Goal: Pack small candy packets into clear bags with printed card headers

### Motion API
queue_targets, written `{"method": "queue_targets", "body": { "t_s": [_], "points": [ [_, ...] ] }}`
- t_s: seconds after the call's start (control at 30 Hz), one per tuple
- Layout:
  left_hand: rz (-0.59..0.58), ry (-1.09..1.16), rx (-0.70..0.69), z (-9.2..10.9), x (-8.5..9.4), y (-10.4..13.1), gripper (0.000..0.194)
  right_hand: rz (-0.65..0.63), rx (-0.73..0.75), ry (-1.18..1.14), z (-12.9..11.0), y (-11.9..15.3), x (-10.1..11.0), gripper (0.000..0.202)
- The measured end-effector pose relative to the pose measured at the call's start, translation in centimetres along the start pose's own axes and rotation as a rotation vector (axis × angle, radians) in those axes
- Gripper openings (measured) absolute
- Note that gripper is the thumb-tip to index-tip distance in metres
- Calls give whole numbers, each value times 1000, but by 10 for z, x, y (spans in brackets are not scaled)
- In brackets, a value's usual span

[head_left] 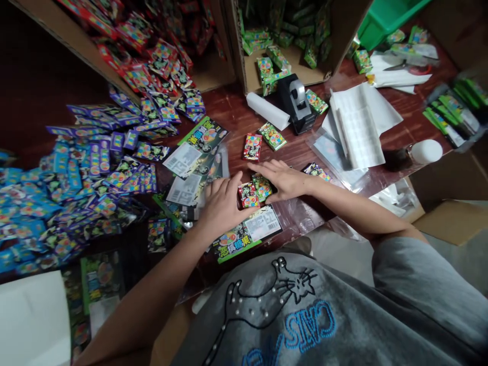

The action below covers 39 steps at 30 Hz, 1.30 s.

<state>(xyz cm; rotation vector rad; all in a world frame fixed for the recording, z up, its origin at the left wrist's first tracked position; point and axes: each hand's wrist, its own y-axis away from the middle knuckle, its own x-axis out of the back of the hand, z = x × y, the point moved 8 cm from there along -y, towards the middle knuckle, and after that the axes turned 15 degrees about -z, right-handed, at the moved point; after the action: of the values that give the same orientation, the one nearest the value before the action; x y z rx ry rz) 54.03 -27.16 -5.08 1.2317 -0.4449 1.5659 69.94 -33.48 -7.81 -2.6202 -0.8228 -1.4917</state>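
Between my hands lie a small red packet (249, 195) and a green packet (262, 187), side by side. My left hand (224, 203) is at the left edge of the red one, its fingers and thumb around that side. Over the green one's top right is my right hand (284, 179), fingers stretched to the left and thumb by its lower edge. Both hands seem to press the two packets together. Just below is a printed card (247, 233) with a green edge. Another red packet (252, 147) and a green packet (272, 136) rest beyond my fingers.
Cartons of red packets (141, 56) and green packets (290, 30) stand at the back. Purple and blue packets (61, 203) are heaped at left. A tape dispenser (299, 104), white sheets (358, 124) and a white-capped bottle (425, 152) are to the right.
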Motion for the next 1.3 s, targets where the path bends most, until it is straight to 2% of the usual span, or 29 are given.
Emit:
{"method": "queue_targets", "body": {
  "t_s": [0.27, 0.4, 0.57, 0.67, 0.77, 0.87, 0.93, 1.0, 1.07, 1.17, 1.3],
  "points": [
    [23, 42, 67, -6, -9, 3, 95, 42, -44, 61, -22, -8, -8, 107],
    [54, 35, 112, -8, -10, 10, 95, 58, 35, 94, -33, -6, -14, 103],
    [74, 32, 147, -7, -15, 15, 91, 64, 142, 84, -35, -14, -21, 98],
    [136, 32, 148, 1, -12, 27, 86, 71, 144, 118, -38, -14, -16, 87],
    [169, 20, 38, 24, -11, 51, 102, 185, 103, 119, -48, 9, 3, 79],
    [18, -29, -72, 44, -31, 72, 120, 344, -20, 81, -55, 60, 17, 83],
    [-60, -45, -73, 46, -47, 81, 112, 359, -141, 82, -57, 93, 6, 81],
    [-82, -38, -53, 42, -57, 85, 96, 292, -240, 82, -57, 116, -19, 76],
    [-77, -23, -52, 39, -63, 85, 88, 212, -262, 39, -58, 126, -48, 78],
    [-75, -23, -106, 41, -66, 83, 84, 142, -141, -48, -68, 119, -77, 83],
    [-109, -60, -182, 43, -69, 84, 83, 95, 14, -100, -70, 104, -81, 89]
  ]
}}
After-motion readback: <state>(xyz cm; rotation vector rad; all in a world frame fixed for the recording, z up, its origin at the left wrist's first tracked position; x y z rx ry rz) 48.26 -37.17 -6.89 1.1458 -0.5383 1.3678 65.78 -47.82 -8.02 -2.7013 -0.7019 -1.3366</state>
